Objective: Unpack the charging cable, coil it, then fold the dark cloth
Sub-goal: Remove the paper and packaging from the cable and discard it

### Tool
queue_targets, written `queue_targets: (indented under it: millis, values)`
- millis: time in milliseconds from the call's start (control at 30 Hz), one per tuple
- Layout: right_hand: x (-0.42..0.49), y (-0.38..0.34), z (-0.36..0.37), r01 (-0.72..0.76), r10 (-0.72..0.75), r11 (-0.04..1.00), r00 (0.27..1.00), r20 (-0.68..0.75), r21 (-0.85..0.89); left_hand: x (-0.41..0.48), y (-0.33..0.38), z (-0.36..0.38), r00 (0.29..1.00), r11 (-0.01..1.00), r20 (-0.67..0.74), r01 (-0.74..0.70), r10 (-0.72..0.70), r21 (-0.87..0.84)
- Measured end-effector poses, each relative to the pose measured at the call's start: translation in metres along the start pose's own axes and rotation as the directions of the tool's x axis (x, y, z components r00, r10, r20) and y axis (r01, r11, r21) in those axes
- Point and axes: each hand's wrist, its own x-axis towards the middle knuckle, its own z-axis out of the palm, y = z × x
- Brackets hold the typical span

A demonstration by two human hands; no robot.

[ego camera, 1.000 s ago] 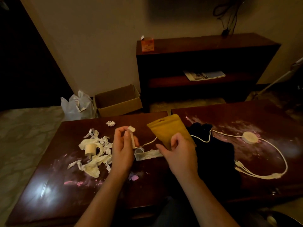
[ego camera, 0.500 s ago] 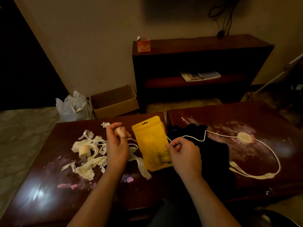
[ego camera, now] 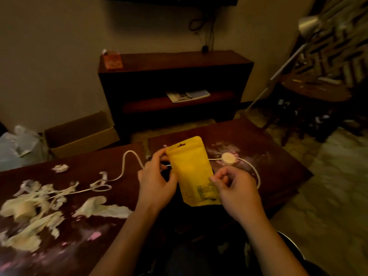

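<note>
A yellow pouch [ego camera: 191, 172] is held upright over the gap between two dark wooden tables. My left hand [ego camera: 157, 180] grips the pouch's upper left edge. My right hand [ego camera: 235, 188] pinches its lower right side. A white charging cable [ego camera: 127, 164] loops out to the left of my left hand across the left table. On the right table lies the cable's round white puck [ego camera: 228, 157], and more cable curves round behind my right hand. The dark cloth is almost wholly hidden behind the pouch and hands.
Torn white paper scraps [ego camera: 37, 208] and a tape roll [ego camera: 24, 209] litter the left table [ego camera: 83, 246]. A cardboard box [ego camera: 79, 134] and plastic bag [ego camera: 18, 144] sit on the floor beyond. A dark shelf unit [ego camera: 175, 80] stands against the wall, a lamp stand [ego camera: 278, 72] at right.
My left hand let go of the small white piece and moved right to grip the pouch's top edge. The pouch rose upright. The cable end now trails left over the table.
</note>
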Motion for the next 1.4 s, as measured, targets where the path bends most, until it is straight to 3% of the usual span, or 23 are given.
queue_targets:
  millis: [100,200,233,300,367,400,500,600,667,867,933,1067,1133,1300,1400]
  values:
    - [-0.009,0.025,-0.050,-0.075,0.074,0.993,0.997,-0.020,-0.090,0.006,0.029,0.051,0.979,0.933,0.159,0.173,-0.128,-0.316]
    - [-0.022,0.069,-0.103,-0.254,0.247,0.944,0.967,-0.061,-0.209,0.006,0.050,0.099,0.944,0.855,0.318,0.234,-0.087,-0.462]
    - [-0.030,0.088,-0.126,-0.343,0.332,0.916,0.939,-0.090,-0.207,0.002,0.060,0.118,0.904,0.859,0.427,0.248,-0.038,-0.449]
    - [-0.048,0.117,-0.163,-0.491,0.482,0.853,0.871,-0.098,-0.177,-0.008,0.078,0.147,0.755,0.924,0.653,0.206,0.060,-0.322]
    - [-0.062,0.139,-0.189,-0.587,0.579,0.795,0.810,-0.095,-0.156,-0.018,0.093,0.175,0.589,0.980,0.800,0.069,0.111,-0.187]
    - [-0.066,0.146,-0.196,-0.609,0.603,0.778,0.793,-0.088,-0.156,-0.022,0.100,0.189,0.550,0.992,0.827,-0.012,0.113,-0.128]
    - [-0.061,0.155,-0.201,-0.620,0.616,0.774,0.784,-0.069,-0.133,-0.038,0.114,0.229,0.498,0.972,0.858,-0.234,0.125,-0.006]
    - [-0.050,0.157,-0.198,-0.618,0.620,0.777,0.784,-0.027,-0.123,-0.058,0.117,0.261,0.445,0.980,0.894,-0.196,0.055,0.037]
    - [-0.045,0.159,-0.194,-0.616,0.621,0.778,0.783,0.009,-0.124,-0.067,0.111,0.274,0.448,0.979,0.894,-0.185,0.009,0.082]
    - [-0.036,0.147,-0.175,-0.541,0.552,0.825,0.833,0.032,-0.162,-0.050,0.099,0.262,0.354,0.887,0.933,-0.406,-0.069,0.219]
    - [-0.026,0.135,-0.160,-0.463,0.480,0.864,0.876,0.045,-0.197,-0.035,0.103,0.241,0.417,0.887,0.908,-0.402,-0.044,0.227]
    - [0.000,0.089,-0.103,-0.243,0.263,0.962,0.947,0.187,-0.123,-0.012,0.087,0.172,0.692,0.906,0.722,-0.297,-0.014,0.302]
    - [0.010,0.064,-0.067,-0.162,0.185,0.981,0.948,0.261,-0.105,-0.010,0.065,0.133,0.786,0.907,0.616,-0.218,-0.056,0.360]
    - [0.013,0.012,0.034,-0.043,0.087,0.992,0.908,0.410,-0.116,-0.019,0.001,0.031,0.900,0.866,0.380,-0.008,-0.211,0.500]
    - [0.002,-0.020,0.105,0.102,-0.011,0.979,0.889,0.458,-0.174,-0.028,-0.036,-0.035,0.946,0.834,0.195,0.116,-0.258,0.540]
